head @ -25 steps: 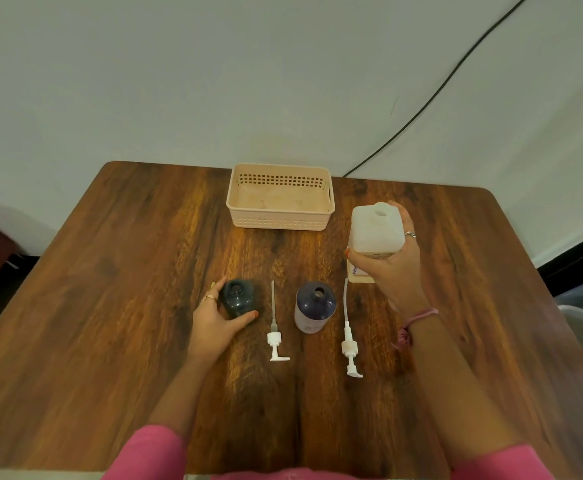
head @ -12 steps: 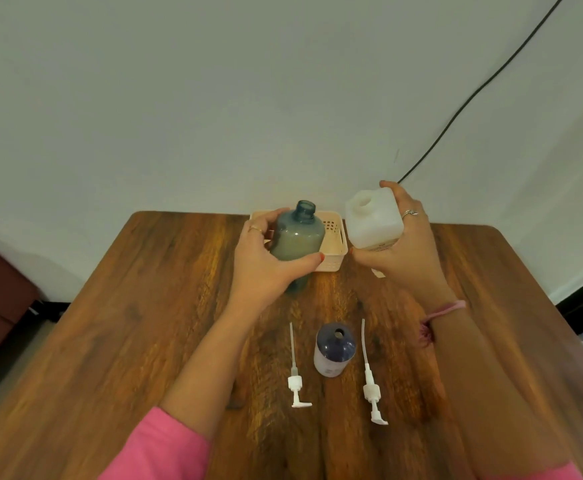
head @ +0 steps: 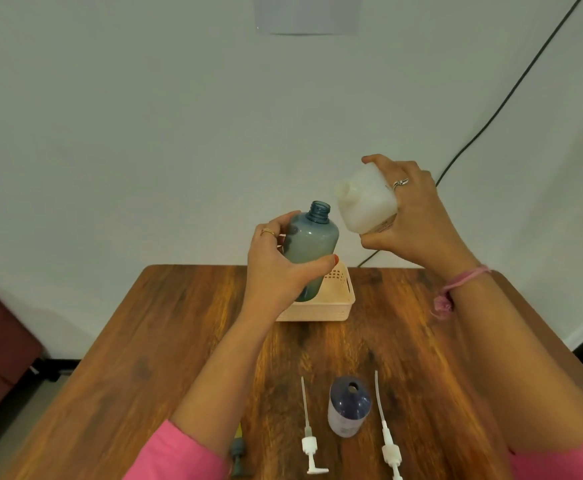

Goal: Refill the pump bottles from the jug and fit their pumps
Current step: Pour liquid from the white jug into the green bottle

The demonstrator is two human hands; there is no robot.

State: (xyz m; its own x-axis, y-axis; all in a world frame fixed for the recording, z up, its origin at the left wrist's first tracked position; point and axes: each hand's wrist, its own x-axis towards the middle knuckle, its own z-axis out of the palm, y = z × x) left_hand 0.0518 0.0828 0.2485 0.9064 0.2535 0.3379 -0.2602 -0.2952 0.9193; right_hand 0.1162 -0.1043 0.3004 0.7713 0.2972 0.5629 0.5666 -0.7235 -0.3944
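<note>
Blue pump bottle, translucent and uncapped, is being held up above the far half of the wooden table, its open neck pointing upward with a slight lean. The person's left hand is wrapping it around the lower body, fingers curled behind and thumb pressing across the front. Just to its right and a little higher, the white jug is tilting with its open spout angled down-left toward the bottle's neck; spout and neck are sitting near each other but are not touching. The right hand is gripping the jug from behind and beneath, fingers curled over its top edge and thumb under its base, a ring showing on one finger and a pink thread bracelet hanging at the wrist.

Behind the blue bottle, a cream basket is sitting on the table. Closer to the person, a second bottle with a dark purple shoulder is standing upright and open between two white pumps, each lying flat with its dip tube pointing away. A small dark object is lying near the left sleeve, too unclear to identify.
</note>
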